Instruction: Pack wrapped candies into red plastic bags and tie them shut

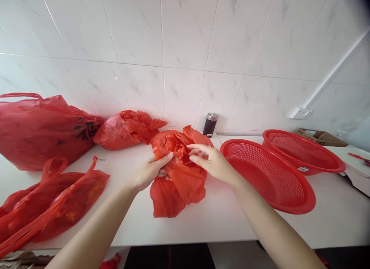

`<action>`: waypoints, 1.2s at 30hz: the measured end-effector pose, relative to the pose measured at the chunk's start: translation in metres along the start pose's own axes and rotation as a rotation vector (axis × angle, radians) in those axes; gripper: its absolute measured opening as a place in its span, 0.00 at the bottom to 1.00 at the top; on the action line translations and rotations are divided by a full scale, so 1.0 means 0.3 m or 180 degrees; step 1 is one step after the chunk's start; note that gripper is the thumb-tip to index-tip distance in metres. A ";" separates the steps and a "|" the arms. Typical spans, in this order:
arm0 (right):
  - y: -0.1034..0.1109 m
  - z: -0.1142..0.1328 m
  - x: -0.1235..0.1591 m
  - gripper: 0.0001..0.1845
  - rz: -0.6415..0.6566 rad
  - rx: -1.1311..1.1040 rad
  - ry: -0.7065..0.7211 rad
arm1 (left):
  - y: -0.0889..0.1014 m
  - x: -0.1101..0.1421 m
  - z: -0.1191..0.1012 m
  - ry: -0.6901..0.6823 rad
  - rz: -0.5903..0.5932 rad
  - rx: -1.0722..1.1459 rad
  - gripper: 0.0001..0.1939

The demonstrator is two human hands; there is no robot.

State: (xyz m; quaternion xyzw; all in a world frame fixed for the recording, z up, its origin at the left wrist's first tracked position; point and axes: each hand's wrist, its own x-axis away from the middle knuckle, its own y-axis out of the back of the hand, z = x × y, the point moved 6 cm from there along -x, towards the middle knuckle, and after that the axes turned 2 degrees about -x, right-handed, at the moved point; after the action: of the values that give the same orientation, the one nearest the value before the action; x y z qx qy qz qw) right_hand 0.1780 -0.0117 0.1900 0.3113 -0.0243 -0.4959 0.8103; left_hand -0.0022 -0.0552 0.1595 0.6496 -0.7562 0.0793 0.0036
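Smack in the middle of the white desk (219,222), a crumpled red plastic bag (185,180) sits between 2 hands, long axis roughly wall to front edge. Left hand (148,173) has its folds pinched, thumb on top. Right hand (212,161) is about as near, fingers loosely curled with a gap at the thumb, bunched plastic just left of the tips. Can't tell if those tips touch it, tbh.

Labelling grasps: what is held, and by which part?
The central bag, by bunched plastic, in the left hand; whether the right hand grips is unclear.
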 end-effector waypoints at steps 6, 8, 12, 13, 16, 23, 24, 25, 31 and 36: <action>-0.038 0.126 0.004 0.06 -0.0662 -0.0280 0.0681 | -0.020 -0.007 -0.012 -0.0084 0.0217 0.0222 0.14; -0.045 0.170 0.050 0.05 -0.0816 -0.0225 0.0947 | 0.004 0.003 -0.013 -0.0022 0.0236 0.0419 0.14; -0.150 0.251 0.153 0.09 -0.0220 0.0250 0.1966 | 0.046 0.024 -0.019 -0.0040 0.0358 0.0463 0.11; -0.174 0.255 0.169 0.11 -0.0118 0.0342 0.2142 | 0.049 0.027 -0.021 -0.0099 0.0446 0.0366 0.11; -0.192 0.225 0.163 0.13 -0.0164 0.0038 0.2051 | 0.041 0.033 -0.029 -0.0326 0.0663 -0.0168 0.08; -0.234 0.028 0.031 0.21 -0.0153 -0.1336 0.0111 | 0.005 0.038 -0.024 -0.1037 0.0167 -0.2301 0.10; -0.252 0.007 0.021 0.21 -0.0107 -0.1424 0.0006 | 0.003 0.039 -0.024 -0.1233 -0.0044 -0.2713 0.12; -0.267 -0.011 0.013 0.21 -0.0092 -0.1543 -0.0060 | 0.001 0.042 -0.023 -0.1439 -0.0275 -0.3101 0.13; -0.333 -0.055 0.004 0.17 0.0535 -0.2482 -0.0332 | -0.004 0.064 0.021 -0.2268 -0.1218 -0.3811 0.15; -0.289 -0.076 0.007 0.10 0.0166 -0.1567 -0.0188 | 0.001 0.072 0.066 -0.2013 -0.1269 -0.3057 0.14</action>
State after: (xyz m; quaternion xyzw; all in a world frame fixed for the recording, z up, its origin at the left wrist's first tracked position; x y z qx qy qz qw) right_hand 0.1186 -0.0298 0.1253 0.0892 0.0655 -0.4746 0.8732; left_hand -0.0040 -0.0788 0.1423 0.6965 -0.5356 -0.4697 0.0862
